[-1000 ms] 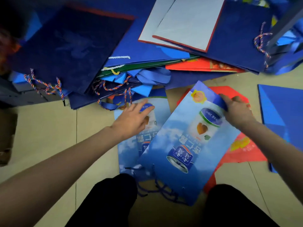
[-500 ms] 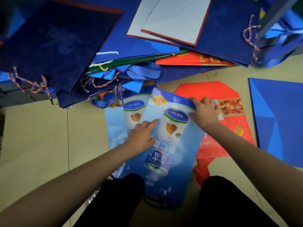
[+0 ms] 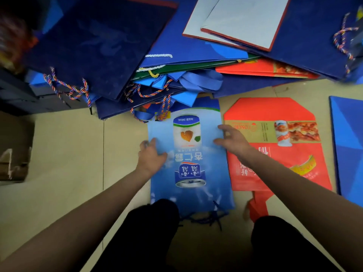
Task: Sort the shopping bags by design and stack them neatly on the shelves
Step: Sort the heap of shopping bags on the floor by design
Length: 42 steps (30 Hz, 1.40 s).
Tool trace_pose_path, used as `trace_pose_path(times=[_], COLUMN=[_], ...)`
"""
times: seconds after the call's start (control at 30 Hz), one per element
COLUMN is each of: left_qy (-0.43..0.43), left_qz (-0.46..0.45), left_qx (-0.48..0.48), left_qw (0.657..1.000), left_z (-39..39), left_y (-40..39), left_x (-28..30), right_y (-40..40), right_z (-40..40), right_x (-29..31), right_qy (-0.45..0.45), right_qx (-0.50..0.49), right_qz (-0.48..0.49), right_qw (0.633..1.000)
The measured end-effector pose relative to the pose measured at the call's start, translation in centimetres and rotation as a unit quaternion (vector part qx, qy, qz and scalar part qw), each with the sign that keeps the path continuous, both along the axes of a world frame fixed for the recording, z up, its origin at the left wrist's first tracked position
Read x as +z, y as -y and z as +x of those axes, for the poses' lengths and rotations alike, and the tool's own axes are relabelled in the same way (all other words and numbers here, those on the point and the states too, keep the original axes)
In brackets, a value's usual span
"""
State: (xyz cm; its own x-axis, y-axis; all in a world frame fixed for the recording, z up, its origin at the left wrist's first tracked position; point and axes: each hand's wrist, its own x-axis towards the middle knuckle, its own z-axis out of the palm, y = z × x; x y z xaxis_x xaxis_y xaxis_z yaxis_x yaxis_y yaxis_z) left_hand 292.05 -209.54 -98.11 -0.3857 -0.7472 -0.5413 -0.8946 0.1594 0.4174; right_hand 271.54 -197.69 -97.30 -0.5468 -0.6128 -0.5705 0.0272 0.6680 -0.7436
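A light blue bag with a printed can (image 3: 188,154) lies flat on the floor between my knees, squared on top of a matching one. My left hand (image 3: 151,154) rests on its left edge, fingers fairly straight but blurred. At the bag's right edge my right hand (image 3: 231,140) presses with spread fingers. A red bag with a food picture (image 3: 275,150) lies flat just to the right. Further right lies a plain blue bag (image 3: 347,146).
A jumbled heap of dark blue bags with braided rope handles (image 3: 102,46) fills the far side, with a white-backed bag (image 3: 245,18) and a red one (image 3: 261,69) in it. A cardboard box (image 3: 13,150) stands at the left. Beige tiled floor (image 3: 68,154) surrounds me.
The can bag, held tilted in my right hand a second ago, now lies straight over the matching bag. Both hands moved to its side edges.
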Motion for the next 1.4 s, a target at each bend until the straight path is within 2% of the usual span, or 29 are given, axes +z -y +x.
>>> trace_pose_path(times=[0.07,0.1,0.17,0.23,0.37,0.43,0.5,0.53,0.6,0.63,0.7,0.77,0.8,0.87,0.9,0.97,1.03,1.1,1.17,1.23,1.33,1.4], left_qy=[-0.005,0.009,0.034,0.041,0.028,0.024,0.026,0.013,-0.101,-0.172,-0.275,-0.28,-0.25,-0.12,-0.037,0.095,0.136,0.12,0.096,0.084,-0.007,-0.114], left_qz=[-0.002,-0.002,0.003,0.007,0.03,0.052,0.037,0.009,-0.089,-0.156,-0.296,-0.393,-0.433,-0.478,-0.471,-0.4,-0.337,-0.362,-0.415,-0.426,-0.316,-0.18], left_qx=[-0.012,-0.024,-0.033,-0.041,-0.097,-0.124,-0.135,-0.139,-0.165,-0.193,-0.236,-0.242,-0.233,-0.219,-0.216,-0.186,-0.154,-0.153,-0.177,-0.231,-0.3,-0.246], left_qw=[1.0,1.0,0.999,0.998,0.994,0.991,0.99,0.99,0.977,0.953,0.884,0.842,0.834,0.842,0.854,0.893,0.919,0.912,0.887,0.871,0.9,0.946], left_z=[-0.1,-0.1,-0.4,-0.8,-1.4,-1.7,-1.8,-1.8,-1.4,-1.2,-1.2,-1.7,-2.1,-3.1,-3.5,-4.1,-4.1,-3.5,-3.2,-3.4,-3.3,-3.1], left_y=[0.5,0.4,-0.2,-0.9,-1.4,-1.2,-1.1,-1.0,-0.6,-0.2,1.3,3.4,4.7,7.2,8.4,10.3,11.8,12.2,10.6,6.3,-1.3,-2.1], left_x=[0.3,0.4,0.4,0.5,0.6,1.2,1.9,2.3,3.8,4.8,7.0,9.1,9.8,10.6,10.9,11.9,13.3,15.2,16.7,17.3,16.7,15.9], right_y=[1.6,2.2,2.7,2.2,0.5,0.2,0.0,0.0,0.2,0.4,1.0,1.9,2.3,3.3,3.7,4.3,4.7,5.0,5.2,5.5,5.5,5.2], right_z=[0.5,0.6,0.7,0.8,1.2,0.7,0.0,-0.2,-0.7,-1.0,-1.7,-2.6,-2.9,-3.4,-3.4,-3.1,-2.5,-1.8,-1.1,-0.7,-0.8,-0.7], right_x=[0.6,0.7,0.2,-0.6,-1.7,-1.4,-0.5,0.2,2.3,3.5,6.4,9.1,10.1,11.1,11.2,11.0,10.7,10.5,10.8,11.5,12.5,11.9], right_qy=[0.026,-0.002,-0.097,-0.146,-0.175,-0.183,-0.168,-0.161,-0.164,-0.171,-0.184,-0.19,-0.176,-0.146,-0.134,-0.1,-0.061,-0.036,-0.002,0.077,0.199,0.172], right_qx=[0.017,0.063,0.168,0.214,0.264,0.264,0.236,0.218,0.187,0.164,0.108,0.061,0.039,0.009,-0.003,-0.032,-0.055,-0.048,-0.032,-0.036,-0.06,-0.037], right_qz=[-0.05,-0.038,0.043,0.132,0.191,0.181,0.15,0.119,0.037,-0.016,-0.125,-0.194,-0.215,-0.234,-0.229,-0.217,-0.216,-0.207,-0.205,-0.221,-0.248,-0.225], right_qw=[0.998,0.997,0.98,0.957,0.929,0.93,0.945,0.955,0.968,0.971,0.969,0.961,0.96,0.961,0.964,0.971,0.973,0.976,0.978,0.972,0.946,0.958])
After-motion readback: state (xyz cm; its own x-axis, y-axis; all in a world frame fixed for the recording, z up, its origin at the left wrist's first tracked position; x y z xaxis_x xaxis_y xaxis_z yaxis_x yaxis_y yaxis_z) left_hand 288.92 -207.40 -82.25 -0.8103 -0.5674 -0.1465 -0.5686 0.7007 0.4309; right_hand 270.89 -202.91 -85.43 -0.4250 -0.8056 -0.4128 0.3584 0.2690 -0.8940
